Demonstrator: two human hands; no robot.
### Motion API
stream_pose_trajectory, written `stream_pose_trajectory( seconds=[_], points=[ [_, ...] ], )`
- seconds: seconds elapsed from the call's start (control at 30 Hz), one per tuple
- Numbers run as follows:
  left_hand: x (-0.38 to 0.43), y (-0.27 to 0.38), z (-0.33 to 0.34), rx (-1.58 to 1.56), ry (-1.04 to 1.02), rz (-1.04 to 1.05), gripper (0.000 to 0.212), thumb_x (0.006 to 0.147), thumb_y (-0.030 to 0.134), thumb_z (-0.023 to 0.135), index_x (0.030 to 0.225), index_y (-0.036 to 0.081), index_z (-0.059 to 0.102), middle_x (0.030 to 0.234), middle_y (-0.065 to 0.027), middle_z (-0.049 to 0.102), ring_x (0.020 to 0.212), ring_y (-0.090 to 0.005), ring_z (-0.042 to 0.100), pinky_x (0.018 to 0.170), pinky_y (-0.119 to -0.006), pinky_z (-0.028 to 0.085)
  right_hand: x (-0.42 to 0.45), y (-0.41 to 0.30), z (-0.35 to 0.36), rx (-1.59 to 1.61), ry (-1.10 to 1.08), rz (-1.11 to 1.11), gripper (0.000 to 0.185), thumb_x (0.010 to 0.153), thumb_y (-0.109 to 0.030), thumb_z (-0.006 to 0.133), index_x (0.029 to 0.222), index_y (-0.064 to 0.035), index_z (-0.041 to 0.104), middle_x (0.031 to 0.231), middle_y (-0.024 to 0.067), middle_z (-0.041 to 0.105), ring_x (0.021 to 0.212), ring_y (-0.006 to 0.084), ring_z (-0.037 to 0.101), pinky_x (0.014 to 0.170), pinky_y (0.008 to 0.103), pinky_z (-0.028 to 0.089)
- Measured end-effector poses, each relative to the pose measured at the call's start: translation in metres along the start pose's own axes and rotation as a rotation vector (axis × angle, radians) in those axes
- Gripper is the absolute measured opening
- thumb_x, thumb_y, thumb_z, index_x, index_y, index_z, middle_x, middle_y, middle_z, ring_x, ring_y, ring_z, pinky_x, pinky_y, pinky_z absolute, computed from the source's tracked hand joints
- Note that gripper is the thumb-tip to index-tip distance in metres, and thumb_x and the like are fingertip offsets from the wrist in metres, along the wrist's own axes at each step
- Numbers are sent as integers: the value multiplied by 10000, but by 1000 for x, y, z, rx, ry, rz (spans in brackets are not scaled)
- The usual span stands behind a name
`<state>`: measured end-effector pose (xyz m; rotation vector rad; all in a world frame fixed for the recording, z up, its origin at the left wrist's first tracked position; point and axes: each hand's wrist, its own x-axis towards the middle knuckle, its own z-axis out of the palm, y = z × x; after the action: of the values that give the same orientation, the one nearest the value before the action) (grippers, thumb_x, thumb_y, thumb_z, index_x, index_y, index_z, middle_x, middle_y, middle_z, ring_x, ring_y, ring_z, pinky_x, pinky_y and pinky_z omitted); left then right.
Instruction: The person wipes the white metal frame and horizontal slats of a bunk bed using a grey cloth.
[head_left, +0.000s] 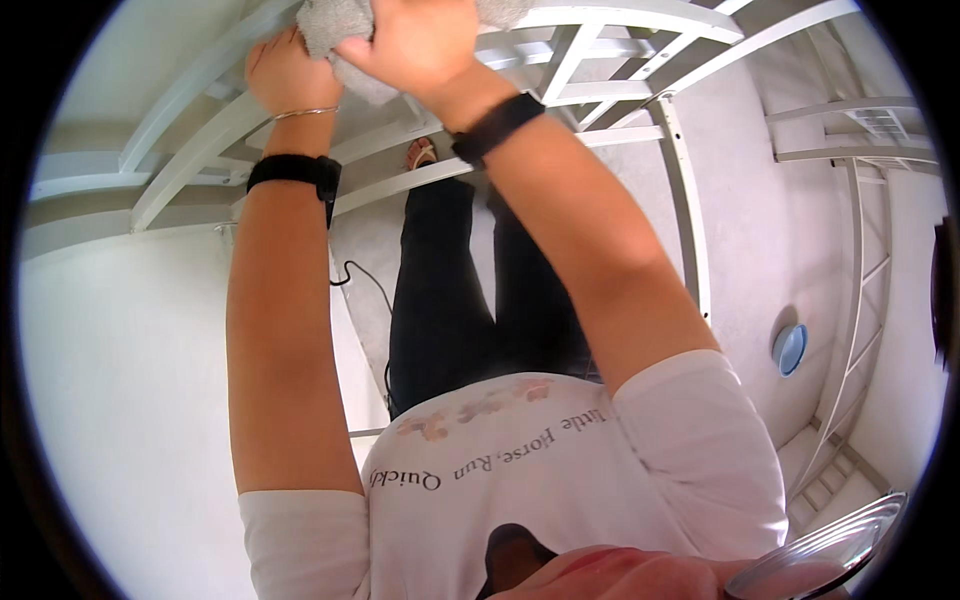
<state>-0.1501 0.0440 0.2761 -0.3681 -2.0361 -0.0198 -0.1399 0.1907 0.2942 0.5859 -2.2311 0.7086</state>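
Note:
Near the top edge, my left hand (291, 79) is curled over a white metal rail (202, 161) of a bed-like frame. It touches the left side of a grey terry cloth (337, 26); its fingertips are hidden. Close on its right, my right hand (424, 45) grips the same cloth, thumb toward my left hand. The cloth hangs below the rail between the hands, and more of it shows right of my right hand. Black bands circle both wrists, and a thin bracelet sits on the left one. The top edge cuts off part of the right hand and cloth.
A lower crossbar (390, 186) runs in front of my legs, joined to an upright post (686, 210) on the right. A black cable (367, 274) trails beside my leg. On the floor at right stands a blue basin (790, 350), near another metal frame (855, 262).

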Motion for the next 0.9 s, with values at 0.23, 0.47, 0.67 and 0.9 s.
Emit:
stream_pose_trajectory(
  seconds=[0.23,0.47,0.67,0.9],
  points=[
    [2,5,1,180,-88,-39,326,776,204,451,470,105,501,480,-46,527,462,-246,501,494,-355,370,-7,87,-37,-77,31,-71,476,636,-375,620,925,-5,545,757,172,595,723,337,573,685,430,444],
    [6,7,-1,118,-35,-23,340,783,204,438,461,105,485,476,-54,521,453,-251,489,489,-353,369,-27,266,-153,-265,144,247,461,779,-333,524,1116,-18,510,890,248,594,834,404,567,738,448,442],
    [7,8,-7,137,-89,-3,335,786,200,434,471,99,483,475,-55,518,455,-247,486,500,-355,373,3,250,-159,-511,-234,464,563,826,-494,382,1190,-70,451,962,226,593,911,396,551,791,454,424],
    [6,9,-8,143,-165,-64,358,817,240,415,522,78,536,537,-105,553,496,-294,512,543,-393,403,7,252,-151,-527,-273,434,547,835,-494,371,1110,-37,492,954,241,589,929,392,538,808,441,418]
  ],
)
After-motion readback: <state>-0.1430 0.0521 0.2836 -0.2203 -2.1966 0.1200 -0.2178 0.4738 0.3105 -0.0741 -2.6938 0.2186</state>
